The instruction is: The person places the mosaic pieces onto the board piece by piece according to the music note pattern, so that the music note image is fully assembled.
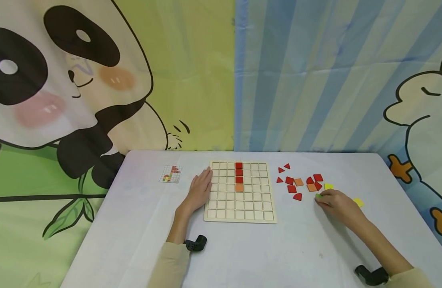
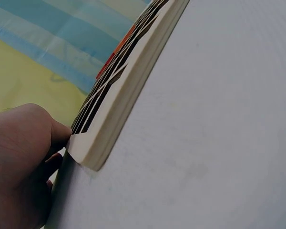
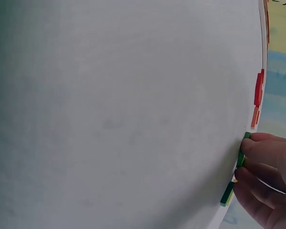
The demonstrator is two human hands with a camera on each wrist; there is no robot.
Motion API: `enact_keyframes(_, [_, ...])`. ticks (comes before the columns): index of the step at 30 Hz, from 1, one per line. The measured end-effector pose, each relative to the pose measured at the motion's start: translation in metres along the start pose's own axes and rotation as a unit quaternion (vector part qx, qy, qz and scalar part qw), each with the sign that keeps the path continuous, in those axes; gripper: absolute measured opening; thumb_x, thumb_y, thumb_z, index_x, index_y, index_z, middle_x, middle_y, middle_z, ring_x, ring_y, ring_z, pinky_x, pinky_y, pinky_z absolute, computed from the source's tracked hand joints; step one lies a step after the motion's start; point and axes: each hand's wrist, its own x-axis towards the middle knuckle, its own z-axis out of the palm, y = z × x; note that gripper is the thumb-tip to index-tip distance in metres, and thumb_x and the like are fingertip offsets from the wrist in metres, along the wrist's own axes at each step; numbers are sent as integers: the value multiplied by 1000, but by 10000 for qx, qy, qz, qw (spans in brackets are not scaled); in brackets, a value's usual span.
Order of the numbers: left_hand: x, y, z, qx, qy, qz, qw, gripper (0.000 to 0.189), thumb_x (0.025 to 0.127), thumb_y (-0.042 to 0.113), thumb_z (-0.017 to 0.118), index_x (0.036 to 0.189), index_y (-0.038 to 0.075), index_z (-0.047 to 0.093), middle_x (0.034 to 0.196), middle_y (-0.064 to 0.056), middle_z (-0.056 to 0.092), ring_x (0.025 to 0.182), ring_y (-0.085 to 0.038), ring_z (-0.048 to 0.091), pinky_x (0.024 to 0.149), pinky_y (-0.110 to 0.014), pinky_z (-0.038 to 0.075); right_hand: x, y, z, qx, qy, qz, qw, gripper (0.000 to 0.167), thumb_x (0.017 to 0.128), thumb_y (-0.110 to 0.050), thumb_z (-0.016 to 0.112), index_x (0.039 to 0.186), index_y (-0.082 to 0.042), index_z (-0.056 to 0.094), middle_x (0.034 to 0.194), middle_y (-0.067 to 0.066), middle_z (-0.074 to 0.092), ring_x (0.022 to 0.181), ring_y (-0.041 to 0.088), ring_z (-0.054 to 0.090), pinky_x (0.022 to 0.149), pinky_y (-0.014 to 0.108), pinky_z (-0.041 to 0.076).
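Observation:
My left hand (image 1: 199, 187) lies flat on the table, fingers straight, against the left edge of a pale wooden grid board (image 1: 256, 217). The thumb meets the board's corner in the left wrist view. One column of the board holds red square tiles (image 1: 239, 173) with an orange square tile (image 1: 239, 187) below them. To the right of the board, my right hand (image 1: 339, 205) pinches a small green tile (image 3: 241, 155) between thumb and fingers, low over the table. Another green tile (image 3: 227, 194) lies just under those fingers in the right wrist view.
Loose red tiles (image 1: 292, 189), some square, some triangular or rounded, lie between board and right hand with orange tiles (image 1: 298, 182). Yellow tiles (image 1: 329, 186) sit around the right hand. A small pattern card (image 1: 171, 174) lies left of the board. Printed cloth hangs behind the table.

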Motion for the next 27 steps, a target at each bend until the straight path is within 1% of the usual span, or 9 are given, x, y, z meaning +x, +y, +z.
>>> enact_keyframes(4, [0, -1, 2, -1, 32, 14, 10000, 54, 111, 17, 39, 161, -1, 29, 173, -13, 20, 161, -32, 16, 131, -54, 6, 0, 3, 1, 125, 217, -33, 9997, 18, 78, 1, 86, 94, 1, 80, 95, 16, 75, 90, 36, 69, 82, 51, 62])
enact_keyframes(6, [1, -2, 2, 2, 33, 31, 10000, 54, 111, 17, 39, 161, -1, 29, 173, -13, 21, 161, -32, 17, 131, -55, 6, 1, 5, -1, 212, 148, 26, 9997, 16, 78, 1, 86, 92, -1, 78, 92, 13, 75, 85, 30, 69, 79, 48, 63])
enact_keyframes(8, [1, -3, 2, 22, -13, 23, 10000, 54, 112, 18, 38, 162, 0, 28, 173, -13, 20, 161, -32, 16, 131, -54, 6, 2, 5, -5, 375, 10, 109, 9992, 16, 79, 1, 85, 93, -2, 77, 90, 9, 75, 82, 25, 67, 75, 41, 63])
enact_keyframes(11, [1, -3, 2, 51, -46, 23, 10000, 54, 112, 18, 38, 162, -1, 28, 173, -13, 19, 161, -32, 16, 131, -54, 6, 4, -1, -11, 838, -174, 141, 9962, 17, 82, 2, 82, 97, -1, 76, 92, 7, 74, 82, 22, 66, 71, 31, 62])
enact_keyframes(13, [1, -4, 1, 55, -27, 10, 10000, 54, 111, 18, 39, 162, -1, 28, 173, -13, 20, 161, -32, 16, 131, -54, 6, 7, -12, -13, 1159, -205, 26, 9930, 19, 82, 3, 81, 100, -1, 75, 95, 7, 73, 83, 21, 67, 70, 26, 61])
enact_keyframes(15, [0, -4, 1, 33, 38, 25, 10000, 54, 111, 17, 40, 161, -1, 30, 173, -13, 21, 161, -32, 17, 131, -55, 7, 12, -28, -12, 1382, -208, -182, 9900, 21, 83, 4, 80, 103, -1, 74, 98, 6, 74, 84, 20, 68, 72, 25, 61])
enact_keyframes(18, [0, -4, 1, 13, 45, 62, 10000, 54, 111, 17, 39, 161, -1, 30, 173, -13, 21, 161, -33, 17, 131, -55, 7, 20, -56, -8, 1470, -236, -577, 9872, 24, 84, 3, 80, 106, -4, 75, 100, 4, 74, 85, 16, 68, 74, 25, 62])
enact_keyframes(23, [-1, -1, 2, -32, 15, 61, 10000, 54, 111, 18, 39, 161, -2, 29, 173, -13, 20, 161, -33, 16, 131, -55, 6, 34, -96, 6, 1661, -653, -1147, 9772, 22, 89, -1, 77, 110, -5, 74, 104, 2, 73, 88, 11, 66, 77, 23, 61])
enact_keyframes(27, [-2, 0, 1, -30, 51, 6, 10000, 54, 111, 17, 40, 161, -1, 30, 173, -13, 21, 161, -32, 17, 131, -53, 7, 49, -119, 20, 1798, -926, -1508, 9676, 20, 93, -2, 72, 114, -1, 74, 107, 4, 72, 90, 10, 64, 77, 21, 59])
